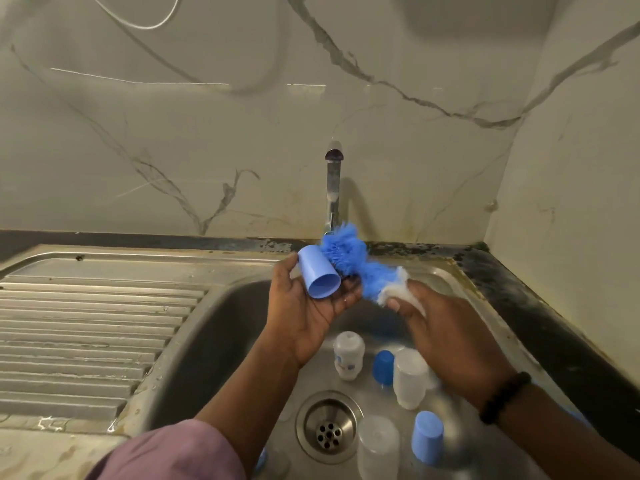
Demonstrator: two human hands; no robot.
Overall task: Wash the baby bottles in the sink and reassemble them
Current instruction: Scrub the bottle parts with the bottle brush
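Head view, frame center: left hand (304, 299) grips blue cap (319, 277); right hand (440, 327) holds blue brush (353, 263) (soapy). Best w/ cap's opening turned toward bristles, then twist.

A marble-patterned wall (242, 133) rises behind the ribbed steel draining board (86, 323) — a dark, stained ledge (519, 289) runs alongside.

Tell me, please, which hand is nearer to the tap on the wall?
The left hand. It holds a blue cap just below and left of the tap. The right hand, gripping the blue brush, is lower and further right.
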